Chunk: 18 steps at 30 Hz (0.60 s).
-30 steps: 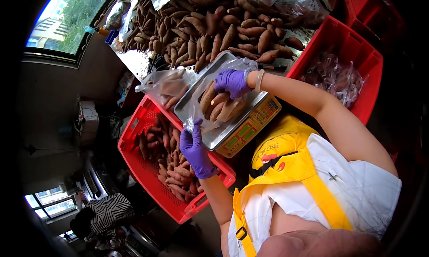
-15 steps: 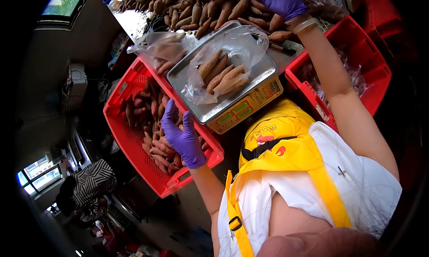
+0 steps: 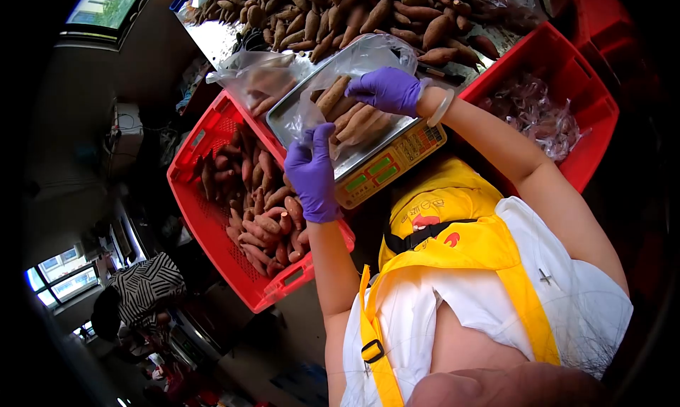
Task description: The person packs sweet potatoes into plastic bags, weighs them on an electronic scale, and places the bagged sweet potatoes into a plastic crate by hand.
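From my end of the feed, a pale tabletop (image 3: 212,42) is carrying a broad heap of brown sweet potatoes (image 3: 340,14), with clear plastic bunching at its right. At upper left, a window (image 3: 103,9) is showing greenery outside. The room is looking dim: a pale box (image 3: 126,127) is standing by the dark wall, a second window (image 3: 67,269) is glowing lower down, and near it a person in a black-and-white patterned top (image 3: 152,276) is bending over.

Closer in, I'm seeing a digital scale (image 3: 397,165) with lit green displays, its metal pan (image 3: 347,167) bearing an open clear plastic bag (image 3: 308,116). Inside, several bagged sweet potatoes (image 3: 354,122) are lying side by side between the two hands. I'm pinching the bag's left edge between thumb and fingers of the left hand (image 3: 310,173). The right hand (image 3: 388,92) is reaching over the bag's far right side, fingers bent together close to the sweet potatoes; I can't tell whether they are gripping anything.

Just left of the pan, a second bag (image 3: 258,74) is holding more sweet potatoes. Below it, a red crate (image 3: 219,123) with perforated walls is containing loose reddish sweet potatoes (image 3: 265,223). Right of the scale, another red crate (image 3: 591,116) is holding crumpled clear bags (image 3: 545,116); their contents are staying unclear to me.
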Available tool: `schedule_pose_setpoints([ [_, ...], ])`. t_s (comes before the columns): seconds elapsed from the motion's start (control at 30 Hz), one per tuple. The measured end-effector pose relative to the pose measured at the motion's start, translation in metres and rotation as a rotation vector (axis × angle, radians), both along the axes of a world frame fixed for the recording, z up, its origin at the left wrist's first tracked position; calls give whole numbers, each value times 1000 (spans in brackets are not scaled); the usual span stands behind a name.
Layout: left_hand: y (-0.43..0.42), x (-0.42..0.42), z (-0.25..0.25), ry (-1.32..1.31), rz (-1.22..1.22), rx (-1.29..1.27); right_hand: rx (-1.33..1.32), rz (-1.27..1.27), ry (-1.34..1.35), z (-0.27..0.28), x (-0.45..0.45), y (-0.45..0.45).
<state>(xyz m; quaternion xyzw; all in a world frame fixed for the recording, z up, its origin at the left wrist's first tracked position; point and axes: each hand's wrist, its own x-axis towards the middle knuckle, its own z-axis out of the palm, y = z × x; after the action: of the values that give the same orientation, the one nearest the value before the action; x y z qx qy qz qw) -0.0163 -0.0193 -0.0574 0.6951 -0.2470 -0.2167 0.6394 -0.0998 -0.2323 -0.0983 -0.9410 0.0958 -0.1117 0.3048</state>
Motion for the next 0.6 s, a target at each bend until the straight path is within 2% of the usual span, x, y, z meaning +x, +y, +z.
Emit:
schedule_pose_setpoints([
  [0.03, 1, -6, 22, 79, -21, -66, 71, 21, 48, -13, -3, -4],
  [0.07, 10, -1, 15, 291, -79, -278, 62, 29, 150, -6, -10, 0],
  [0.13, 26, 2, 17, 377, -139, -390, -47, 102, 271, 2, -15, 12],
  [0.2, 33, 2, 16, 364, -149, -370, -143, 105, 225, -14, -13, 22],
  [0.27, 31, -3, 22, 262, -78, -236, -247, 115, 179, -19, -11, 19],
  [0.47, 26, -7, 27, 115, 3, -91, -97, 104, 12, -12, -13, 10],
  [0.53, 19, -10, 30, 66, -13, -41, -69, 126, 283, -14, -4, 16],
  [0.6, 19, -7, 23, 63, -15, -66, -115, 210, 330, -7, -1, 9],
])
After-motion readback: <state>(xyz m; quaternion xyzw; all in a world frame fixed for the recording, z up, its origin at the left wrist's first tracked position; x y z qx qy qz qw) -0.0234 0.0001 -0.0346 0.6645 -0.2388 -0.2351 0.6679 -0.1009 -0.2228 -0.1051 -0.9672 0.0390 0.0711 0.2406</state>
